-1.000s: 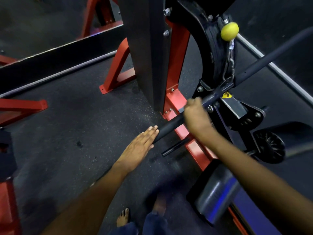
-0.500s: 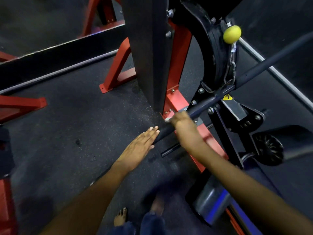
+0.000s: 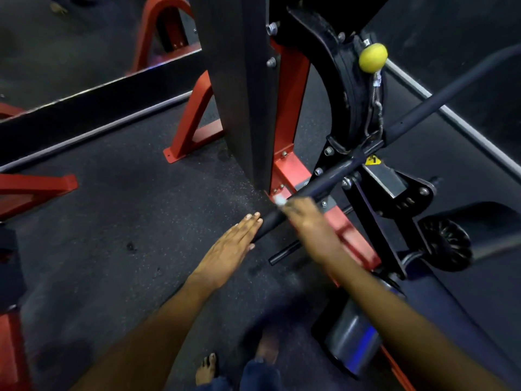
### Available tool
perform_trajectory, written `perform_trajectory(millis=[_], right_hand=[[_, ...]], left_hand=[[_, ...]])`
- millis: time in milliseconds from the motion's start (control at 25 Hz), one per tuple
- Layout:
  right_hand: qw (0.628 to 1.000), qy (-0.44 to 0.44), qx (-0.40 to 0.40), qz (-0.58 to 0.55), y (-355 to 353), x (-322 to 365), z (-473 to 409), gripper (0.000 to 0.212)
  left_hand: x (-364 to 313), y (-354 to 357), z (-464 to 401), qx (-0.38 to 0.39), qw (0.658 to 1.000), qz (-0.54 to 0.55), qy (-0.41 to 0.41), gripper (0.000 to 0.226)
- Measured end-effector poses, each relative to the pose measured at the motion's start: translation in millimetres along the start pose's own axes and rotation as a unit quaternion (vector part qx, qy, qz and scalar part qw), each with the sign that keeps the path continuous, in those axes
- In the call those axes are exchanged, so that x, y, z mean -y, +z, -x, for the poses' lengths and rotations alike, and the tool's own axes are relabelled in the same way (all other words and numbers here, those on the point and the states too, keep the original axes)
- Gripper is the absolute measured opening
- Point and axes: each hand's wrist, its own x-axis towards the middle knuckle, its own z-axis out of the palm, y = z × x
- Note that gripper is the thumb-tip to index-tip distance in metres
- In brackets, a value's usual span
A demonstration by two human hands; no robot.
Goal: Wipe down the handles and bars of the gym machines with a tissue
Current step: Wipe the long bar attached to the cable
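The right hand (image 3: 306,218) is wrapped around the black bar (image 3: 327,187) near its lower end, with the tissue (image 3: 280,199) pressed between the fingers and the bar. Only a small white piece of the tissue shows, at the upper side of the fist. The hand is blurred, so I judge it is sliding along the bar to wipe it. The fingers curl around the bar so that the tissue touches its whole round surface, not only the top.

The left hand (image 3: 232,249) is flat, with straight fingers together, and its fingertips (image 3: 253,217) touch the end of the bar. It holds nothing. I think it stands there to keep the bar steady, because the bar is attached to the machine by a cable (image 3: 373,108) under the yellow ball (image 3: 372,57) and could swing when it is rubbed.

The bar runs diagonally, from the left hand up to the right, past the black arm of the machine and the red frame (image 3: 287,114). The long upper part of the bar is not yet reached by the hand. Below, the person's bare foot (image 3: 207,369) stands on the dark rubber floor (image 3: 127,221).
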Motion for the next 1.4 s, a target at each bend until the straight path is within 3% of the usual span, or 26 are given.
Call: perform_trajectory(millis=[40, 80, 160, 240, 320, 440, 600, 680, 760, 800, 880, 920, 1000, 1040, 1120, 1160, 1240, 1320, 1400], right_hand=[[0.996, 0.058, -0.069, 0.013, -8, -22, -7, 0.016], [0.975, 0.179, -0.129, 0.027, -20, -46, -16, 0.014], [0.892, 0.395, -0.218, -0.010, -33, -80, -29, 0.018], [0.830, 0.459, -0.282, -0.140, -16, -68, -28, 0.020], [0.825, 0.442, -0.262, -0.236, 19, -8, -12, 0.025], [0.855, 0.398, -0.211, -0.257, 34, 47, 11, 0.026], [0.813, 0.467, -0.305, -0.166, -9, -36, -33, 0.016], [0.841, 0.453, -0.262, -0.134, -17, -37, -44, 0.016], [0.911, 0.341, -0.149, -0.176, 7, 7, -28, 0.021], [0.958, 0.227, -0.074, -0.161, 21, 36, -14, 0.027], [0.996, 0.049, 0.059, -0.034, 36, 49, 0, 0.039], [0.997, 0.058, 0.056, -0.015, 33, 34, -9, 0.037], [0.973, 0.228, -0.040, -0.023, 11, -9, -35, 0.021], [0.953, 0.300, -0.053, -0.004, -1, -18, -47, 0.015], [0.931, 0.359, -0.053, 0.024, -5, -7, -48, 0.015], [0.939, 0.342, -0.039, 0.013, 5, 21, -42, 0.015], [0.982, 0.163, 0.087, 0.037, 34, 90, -15, 0.020], [0.981, 0.011, 0.179, 0.073, 55, 100, 2, 0.029], [0.990, 0.072, 0.099, 0.071, 52, 55, -10, 0.028]], left_hand=[[0, 0, 0, -0.007, 1.000, -0.005, -0.002, 0.061], [0, 1, 0, -0.018, 1.000, -0.011, -0.003, 0.063], [-1, 4, 0, -0.032, 0.999, -0.019, -0.003, 0.063], [-1, 8, 0, -0.035, 0.999, -0.018, -0.005, 0.063], [-1, 8, 1, -0.039, 0.999, -0.005, -0.017, 0.065], [-2, 3, 0, -0.036, 0.999, 0.016, -0.006, 0.063], [0, -5, 18, -0.037, 0.989, 0.121, -0.073, 0.058], [5, -3, 34, -0.030, 0.982, 0.146, -0.115, 0.059], [9, -1, 42, -0.021, 0.981, 0.151, -0.123, 0.059], [10, -1, 43, -0.014, 0.981, 0.153, -0.119, 0.059], [10, -1, 43, 0.003, 0.982, 0.155, -0.106, 0.060], [12, -1, 44, 0.007, 0.987, 0.136, -0.091, 0.060], [21, 3, 53, -0.022, 0.997, 0.051, -0.046, 0.059], [27, 8, 61, -0.032, 0.999, 0.018, -0.028, 0.060], [38, 15, 76, -0.023, 1.000, 0.006, -0.021, 0.065], [43, 19, 82, -0.021, 0.999, 0.008, -0.023, 0.067], [49, 25, 92, -0.021, 1.000, 0.002, -0.021, 0.069], [58, 30, 97, -0.015, 1.000, -0.005, -0.008, 0.069], [66, 37, 102, -0.014, 1.000, 0.000, -0.001, 0.065]])
